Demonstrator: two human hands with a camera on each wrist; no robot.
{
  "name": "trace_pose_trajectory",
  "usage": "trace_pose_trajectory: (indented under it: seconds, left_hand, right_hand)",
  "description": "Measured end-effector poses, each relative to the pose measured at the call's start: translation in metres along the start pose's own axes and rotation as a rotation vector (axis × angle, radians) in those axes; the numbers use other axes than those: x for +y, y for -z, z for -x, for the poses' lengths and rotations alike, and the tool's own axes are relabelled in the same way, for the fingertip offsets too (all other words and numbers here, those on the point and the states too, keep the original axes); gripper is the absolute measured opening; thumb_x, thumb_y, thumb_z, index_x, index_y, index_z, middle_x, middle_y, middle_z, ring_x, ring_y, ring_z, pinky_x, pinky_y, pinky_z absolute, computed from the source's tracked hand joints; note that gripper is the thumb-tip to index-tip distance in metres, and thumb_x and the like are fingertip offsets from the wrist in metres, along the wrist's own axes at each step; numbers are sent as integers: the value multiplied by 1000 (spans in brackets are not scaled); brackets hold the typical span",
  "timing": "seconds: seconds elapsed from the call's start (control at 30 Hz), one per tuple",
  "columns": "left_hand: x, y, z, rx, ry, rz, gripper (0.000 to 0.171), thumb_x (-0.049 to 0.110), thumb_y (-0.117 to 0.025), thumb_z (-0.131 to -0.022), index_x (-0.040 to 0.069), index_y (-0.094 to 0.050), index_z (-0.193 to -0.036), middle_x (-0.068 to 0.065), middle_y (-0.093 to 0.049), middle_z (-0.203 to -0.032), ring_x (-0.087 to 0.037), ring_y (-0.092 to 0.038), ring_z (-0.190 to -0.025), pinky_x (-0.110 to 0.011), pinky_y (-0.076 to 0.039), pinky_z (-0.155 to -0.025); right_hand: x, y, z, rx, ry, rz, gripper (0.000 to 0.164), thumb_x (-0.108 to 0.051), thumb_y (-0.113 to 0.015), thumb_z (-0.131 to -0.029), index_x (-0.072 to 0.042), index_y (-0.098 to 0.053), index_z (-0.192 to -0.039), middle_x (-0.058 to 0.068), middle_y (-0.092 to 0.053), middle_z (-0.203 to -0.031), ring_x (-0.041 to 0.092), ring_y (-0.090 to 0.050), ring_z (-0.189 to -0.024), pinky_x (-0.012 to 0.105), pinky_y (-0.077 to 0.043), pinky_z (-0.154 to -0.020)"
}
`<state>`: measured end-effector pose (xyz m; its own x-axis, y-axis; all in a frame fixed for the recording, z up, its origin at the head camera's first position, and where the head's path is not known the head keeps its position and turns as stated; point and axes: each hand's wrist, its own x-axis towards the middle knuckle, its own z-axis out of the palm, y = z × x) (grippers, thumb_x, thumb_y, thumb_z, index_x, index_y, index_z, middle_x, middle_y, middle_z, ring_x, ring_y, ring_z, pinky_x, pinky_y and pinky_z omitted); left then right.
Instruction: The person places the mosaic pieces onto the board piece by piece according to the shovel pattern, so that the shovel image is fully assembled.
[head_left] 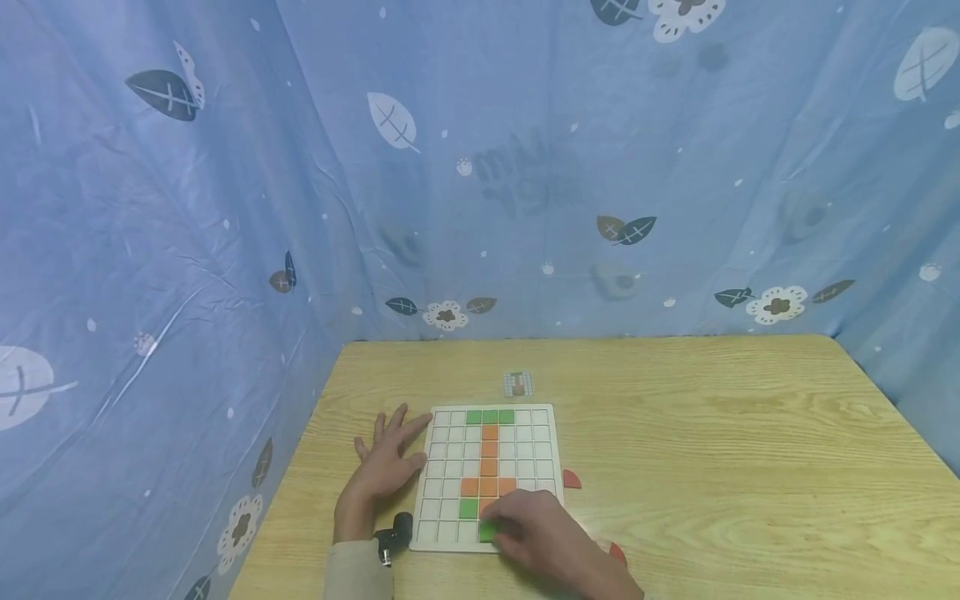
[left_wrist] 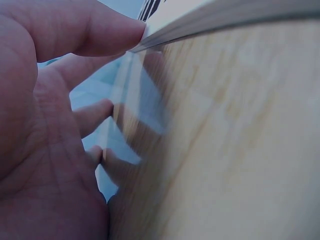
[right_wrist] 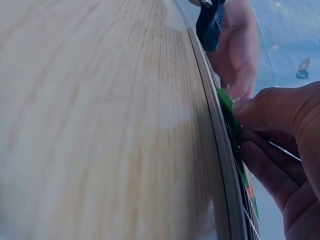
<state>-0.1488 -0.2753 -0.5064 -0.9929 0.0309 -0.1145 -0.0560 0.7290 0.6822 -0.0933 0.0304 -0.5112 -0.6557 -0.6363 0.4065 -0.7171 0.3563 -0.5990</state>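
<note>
A white grid board [head_left: 429, 531] lies on the wooden table. Orange square tiles [head_left: 489, 467] form a column with a short crossbar on it, and a row of green tiles [head_left: 491, 417] sits at its top. Another green tile [head_left: 468, 507] is low on the board, left of the column. At the bottom row my right hand [head_left: 538, 532] pinches a green square tile [right_wrist: 227, 109] between thumb and fingers, the tile tilted at the board's near edge. My left hand [head_left: 385, 465] rests by the board's left side, fingers spread, thumb and index fingertip [left_wrist: 140, 34] at its edge.
Beyond the board lies a small patterned card [head_left: 518, 384]. Two red quarter-round pieces, one farther off [head_left: 572, 479] and one beside the right forearm [head_left: 617, 552], are on the table. A black wrist camera [head_left: 395, 535] sits near the board's lower left corner. Blue curtains [head_left: 525, 167] surround the table.
</note>
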Motion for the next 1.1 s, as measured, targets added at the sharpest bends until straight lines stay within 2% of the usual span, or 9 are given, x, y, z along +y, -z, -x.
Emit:
trace_pose_trajectory:
  seconds: [0.37, 0.63, 0.7, 0.93, 1.1]
  left_hand:
    - [0, -1, -1, 8, 0, 7, 67, 13, -69, -94, 25, -59, -159, -20, -18, -183, -53, 8, -169, -83, 25, -120]
    - [-1, -2, -1, 8, -6, 14, 67, 13, -70, -94, 25, -60, -159, -19, -18, -183, -53, 7, -169, -83, 25, -120]
    - [-1, -2, -1, 6, -5, 16, 67, 13, -70, -94, 25, -60, -159, -20, -18, -183, -53, 8, -169, -83, 25, -119]
    - [-1, -2, -2, 2, -1, 12, 66, 14, -69, -96, 26, -58, -160, -19, -17, -184, -52, 9, -169, -82, 26, -120]
    - [-1, -1, -2, 7, 2, 13, 66, 13, -69, -96, 25, -59, -160, -19, -17, -183, -53, 8, -169, -82, 26, -120]
  right_hand:
    - [-4, 0, 0, -17, -59, -15, 26, -3, -84, -86, -15, -82, -109, -8, -82, -104, -4, -66, -94, 19, -60, -85]
    - [-2, 0, 0, 35, -5, -11, 29, 0, -80, -81, -14, -82, -107, -8, -82, -101, -3, -66, -88, 12, -55, -80]
    - [-1, 2, 0, 41, -21, -33, 29, 1, -79, -82, -14, -82, -106, -8, -82, -100, -1, -67, -87, 12, -55, -79]
    - [10, 31, 3, 24, -197, -152, 26, -1, -80, -89, -12, -83, -112, -4, -84, -111, 11, -77, -100, 30, -65, -91]
    - [25, 58, 4, 56, -305, -125, 26, -4, -83, -91, -14, -84, -115, -5, -84, -114, 13, -76, -97, 31, -65, -87]
